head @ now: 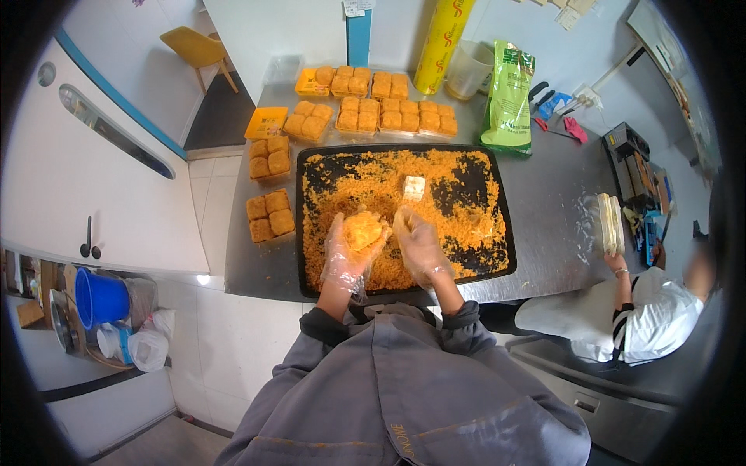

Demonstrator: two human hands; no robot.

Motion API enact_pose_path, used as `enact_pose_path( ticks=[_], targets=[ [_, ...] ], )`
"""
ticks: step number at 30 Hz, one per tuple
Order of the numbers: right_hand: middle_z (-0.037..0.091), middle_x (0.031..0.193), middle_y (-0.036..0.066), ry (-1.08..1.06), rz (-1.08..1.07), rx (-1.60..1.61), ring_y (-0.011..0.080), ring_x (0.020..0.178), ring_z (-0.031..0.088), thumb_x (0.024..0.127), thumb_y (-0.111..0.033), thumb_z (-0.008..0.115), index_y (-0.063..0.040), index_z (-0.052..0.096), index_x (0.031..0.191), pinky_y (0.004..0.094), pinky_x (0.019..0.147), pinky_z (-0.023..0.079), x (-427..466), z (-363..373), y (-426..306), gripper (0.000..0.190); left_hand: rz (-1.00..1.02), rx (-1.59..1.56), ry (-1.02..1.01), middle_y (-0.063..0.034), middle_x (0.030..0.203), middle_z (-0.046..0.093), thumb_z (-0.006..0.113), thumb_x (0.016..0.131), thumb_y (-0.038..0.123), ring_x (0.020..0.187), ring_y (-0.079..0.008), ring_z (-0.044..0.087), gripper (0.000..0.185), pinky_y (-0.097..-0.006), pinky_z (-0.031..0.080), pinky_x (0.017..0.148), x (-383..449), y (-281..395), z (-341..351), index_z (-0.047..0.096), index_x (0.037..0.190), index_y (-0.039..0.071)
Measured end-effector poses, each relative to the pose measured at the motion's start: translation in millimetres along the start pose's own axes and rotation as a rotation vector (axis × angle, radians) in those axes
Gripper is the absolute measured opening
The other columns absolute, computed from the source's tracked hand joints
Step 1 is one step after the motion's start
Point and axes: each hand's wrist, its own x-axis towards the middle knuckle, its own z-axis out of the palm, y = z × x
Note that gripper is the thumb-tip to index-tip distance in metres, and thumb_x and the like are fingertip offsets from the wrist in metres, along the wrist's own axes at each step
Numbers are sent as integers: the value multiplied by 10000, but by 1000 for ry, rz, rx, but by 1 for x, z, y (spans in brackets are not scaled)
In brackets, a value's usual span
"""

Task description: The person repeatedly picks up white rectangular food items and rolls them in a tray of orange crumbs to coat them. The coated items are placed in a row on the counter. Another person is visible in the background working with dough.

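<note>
My left hand [348,256], in a clear plastic glove, cradles a crumb-coated cake piece [363,230] over the left part of a black baking tray [512,233]. Close to its right is my right hand [421,242], gloved too, with fingers curled; whether it holds anything is hard to see. Orange crumbs [373,192] are spread thickly over the tray. A pale, cream-coated square block [414,188] lies on them just beyond my right hand. Clear boxes of crumb-coated squares [358,115] stand along the tray's far side, and more [270,215] on its left.
Behind the tray stand a yellow roll [440,52], a plastic measuring jug [468,69] and a green bag [508,99]. A knife [537,90] and pink-handled tool [574,129] lie right of them. At the right, a person in white [653,314] holds pale layered slabs [610,224].
</note>
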Motion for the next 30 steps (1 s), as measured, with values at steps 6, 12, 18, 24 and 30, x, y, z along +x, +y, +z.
enact_pose_path(
  ticks=[6, 12, 18, 24, 30],
  targets=[
    [631, 1283, 231, 103, -298, -832, 360, 1101, 651, 934, -223, 691, -84, 658, 1279, 452, 890, 552, -19, 36, 78, 373, 13, -101, 4, -248, 1371, 592, 435, 1052, 527, 1333, -441, 505, 611, -607, 337, 1178, -7, 10, 7, 555, 1384, 28],
    [709, 1124, 171, -203, -301, -156, 266, 984, 680, 841, -5, 732, -32, 681, 1089, 397, 847, 557, 27, 36, 135, 255, -16, -126, 30, -251, 1407, 579, 466, 1041, 545, 1350, -437, 501, 639, -618, 342, 1166, -7, 6, 5, 548, 1392, 17],
    [728, 1094, 143, 14, -262, 194, 208, 937, 699, 913, 3, 686, 20, 678, 1153, 324, 827, 567, -7, 12, -8, 241, -14, -1, 63, -191, 1405, 600, 497, 1029, 550, 1317, -390, 541, 611, -602, 399, 1109, -1, -2, -16, 568, 1381, 55],
    [666, 1315, 192, 66, -403, 42, 230, 1074, 674, 987, -120, 659, 37, 633, 1304, 333, 948, 530, -15, 7, -27, 354, 9, -6, 27, -140, 1388, 621, 501, 1039, 505, 1288, -331, 575, 546, -578, 432, 1089, 6, -12, -20, 567, 1378, 82],
    [666, 1322, 164, -14, 55, 469, 199, 1064, 658, 1047, -234, 582, 20, 610, 1342, 337, 913, 529, -10, 19, -3, 390, 190, 293, -50, -138, 1352, 652, 502, 1070, 371, 1254, -274, 602, 453, -428, 446, 1105, -12, -12, 12, 589, 1384, 56]
  ],
)
